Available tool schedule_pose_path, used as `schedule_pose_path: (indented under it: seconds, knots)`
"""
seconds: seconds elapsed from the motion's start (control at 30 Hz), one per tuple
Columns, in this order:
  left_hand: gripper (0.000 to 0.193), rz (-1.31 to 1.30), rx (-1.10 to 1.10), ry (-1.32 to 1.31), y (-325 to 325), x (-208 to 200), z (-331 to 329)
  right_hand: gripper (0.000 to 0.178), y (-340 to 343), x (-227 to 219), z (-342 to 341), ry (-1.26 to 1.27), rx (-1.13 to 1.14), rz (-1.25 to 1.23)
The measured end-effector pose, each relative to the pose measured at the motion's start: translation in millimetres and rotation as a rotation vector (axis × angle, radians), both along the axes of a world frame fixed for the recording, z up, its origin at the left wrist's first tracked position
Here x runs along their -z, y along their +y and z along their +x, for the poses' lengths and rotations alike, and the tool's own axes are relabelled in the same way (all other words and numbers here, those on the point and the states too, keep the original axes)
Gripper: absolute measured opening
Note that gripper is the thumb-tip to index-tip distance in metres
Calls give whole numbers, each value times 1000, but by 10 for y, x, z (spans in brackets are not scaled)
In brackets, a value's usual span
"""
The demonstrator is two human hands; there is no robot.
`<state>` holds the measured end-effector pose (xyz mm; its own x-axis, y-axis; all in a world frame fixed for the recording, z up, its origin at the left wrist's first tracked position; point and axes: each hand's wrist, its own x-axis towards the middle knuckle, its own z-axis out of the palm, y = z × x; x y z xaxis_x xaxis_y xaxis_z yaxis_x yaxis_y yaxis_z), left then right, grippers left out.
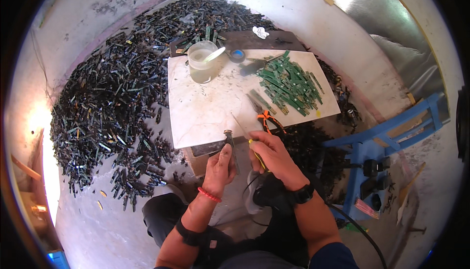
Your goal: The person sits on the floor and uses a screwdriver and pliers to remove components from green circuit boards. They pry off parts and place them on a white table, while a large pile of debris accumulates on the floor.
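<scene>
My left hand (221, 166) is closed around a narrow dark circuit board strip (228, 138), which points upward with a small brass-coloured end at its top. In my right hand (275, 155) is a screwdriver (258, 158) with a yellow-and-black handle. Its thin metal shaft slants up and left over the near edge of the white board (210, 117), with the tip apart from the strip. Orange-and-black pliers (267, 118) lie on the board just beyond my right hand. Farther back on the right is a heap of green circuit board strips (291, 83).
A clear plastic cup (200, 68) of cloudy liquid stands at the board's far left, beside a blue-centred tape roll (237, 56). Dark strips form a large pile (112, 93) over the floor at left and back. A blue chair (360, 151) stands at right; a black cable (360, 227) runs nearby.
</scene>
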<state>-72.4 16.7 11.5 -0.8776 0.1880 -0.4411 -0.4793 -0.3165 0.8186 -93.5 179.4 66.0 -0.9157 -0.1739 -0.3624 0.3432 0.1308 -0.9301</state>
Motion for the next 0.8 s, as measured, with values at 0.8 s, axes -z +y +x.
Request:
schedule_pose_path:
  seconds: [0.8]
  knots:
    - [56, -174, -45, 161, 160, 241, -62, 28, 208, -157, 149, -131, -155, 27]
